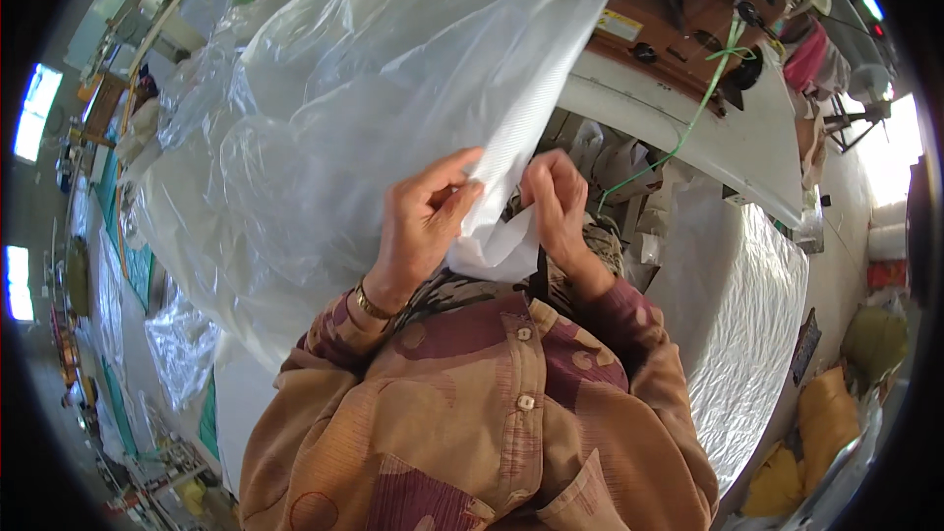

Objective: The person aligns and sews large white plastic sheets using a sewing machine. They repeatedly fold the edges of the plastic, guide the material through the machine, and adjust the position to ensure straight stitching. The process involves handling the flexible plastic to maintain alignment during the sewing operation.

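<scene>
At the left of the frame, we see crumpled clear plastic hanging just beside the lower edge of a broad clear sheet, whose rounded folds fill the room from upper left to centre and come right up to our left hand. The sheet's right edge ends in a ribbed white band, which slants from our hands up to the dark metal parts of a brown machine at upper right. Between that band and the pale table right of centre, a narrow dark gap opens, with plastic-wrapped things under the tabletop and a green cord dropping across the table's front edge. Farther right, a large white wrapped block bounds the space beside our right sleeve, and a strip of floor runs beyond it towards yellow sacks at lower right. As for the hands, our left one, at centre, has thumb and forefinger pinched on the band near its lower end; our right hand, just beside it, is closed with its fingers curled, the fingertips nipping the band's loose white end above our lap.
</scene>
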Demonstrator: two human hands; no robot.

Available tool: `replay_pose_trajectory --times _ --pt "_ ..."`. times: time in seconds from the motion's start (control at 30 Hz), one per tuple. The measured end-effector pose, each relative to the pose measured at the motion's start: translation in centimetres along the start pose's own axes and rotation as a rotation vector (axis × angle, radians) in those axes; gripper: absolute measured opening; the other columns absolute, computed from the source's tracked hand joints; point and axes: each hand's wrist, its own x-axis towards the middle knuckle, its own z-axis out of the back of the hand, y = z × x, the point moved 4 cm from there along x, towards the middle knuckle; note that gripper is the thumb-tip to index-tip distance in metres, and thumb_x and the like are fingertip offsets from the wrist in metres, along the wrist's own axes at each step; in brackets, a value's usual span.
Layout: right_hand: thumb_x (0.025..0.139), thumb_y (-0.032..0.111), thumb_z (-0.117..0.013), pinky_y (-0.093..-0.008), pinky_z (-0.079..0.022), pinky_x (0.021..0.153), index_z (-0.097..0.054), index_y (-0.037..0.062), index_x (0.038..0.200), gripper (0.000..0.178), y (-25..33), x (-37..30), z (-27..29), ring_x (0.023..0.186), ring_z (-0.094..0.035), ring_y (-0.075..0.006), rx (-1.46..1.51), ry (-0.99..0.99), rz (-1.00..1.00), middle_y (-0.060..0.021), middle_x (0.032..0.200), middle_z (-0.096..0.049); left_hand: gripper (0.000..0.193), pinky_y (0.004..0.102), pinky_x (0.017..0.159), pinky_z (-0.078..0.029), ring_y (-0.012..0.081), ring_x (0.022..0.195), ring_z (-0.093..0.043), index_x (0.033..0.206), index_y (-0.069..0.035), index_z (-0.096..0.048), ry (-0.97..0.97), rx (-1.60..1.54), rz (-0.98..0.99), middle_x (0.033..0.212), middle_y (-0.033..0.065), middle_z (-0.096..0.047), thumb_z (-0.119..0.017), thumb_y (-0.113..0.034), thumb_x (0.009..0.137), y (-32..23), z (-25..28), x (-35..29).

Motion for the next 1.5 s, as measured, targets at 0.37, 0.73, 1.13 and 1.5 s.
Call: replay_pose_trajectory --times 0.37,0.73,1.13,1.5 --pt "0.080 0.018 -0.071 -0.0346 -0.051 0.074 -0.063 0.0040 0.102 0.027 -2.3 6.2 -8.3 0.085 -0.065 -0.0252 -0.248 0.401 0.725 -0.0108 0.089 -0.066 0.034 0.0313 0.058 -0.044 0.0181 0.066 -0.054 0.121 0.002 -0.064 -0.052 0.383 -0.346 0.080 0.0095 -0.052 -0.068 0.000 0.087 -2.6 -0.7 0.2" --pt "0.098 0.030 -0.057 -0.0296 -0.046 0.056 -0.061 -0.0036 0.082 0.038 1.4 14.0 8.4 0.058 -0.057 -0.0142 -0.081 -0.462 0.013 -0.0078 0.061 -0.057 0.022 0.0427 0.065 -0.050 0.0360 0.075 -0.062 0.105 -0.002 -0.065 0.196 0.583 -0.556 0.086 0.0151 -0.059 -0.062 0.000 0.083 1.2 -7.2 0.5" --pt "0.098 0.028 -0.058 -0.0399 -0.044 0.055 -0.056 -0.0039 0.077 0.038 1.0 16.0 9.6 0.052 -0.054 -0.0248 -0.354 -0.326 0.081 -0.0170 0.058 -0.053 0.023 0.0451 0.068 -0.052 0.0389 0.076 -0.063 0.107 0.001 -0.066 0.188 0.620 -0.566 0.089 0.0187 -0.062 -0.061 -0.004 0.086 3.8 -8.8 6.8" --pt "0.100 0.025 -0.057 -0.0319 -0.042 0.056 -0.060 -0.0032 0.090 0.030 0.9 16.3 10.2 0.059 -0.046 -0.0135 -0.233 -0.358 0.063 -0.0085 0.065 -0.054 0.007 0.0463 0.068 -0.051 0.0382 0.075 -0.063 0.089 0.001 -0.062 0.205 0.686 -0.644 0.086 0.0176 -0.061 -0.059 -0.001 0.083 -0.8 -12.0 17.5"
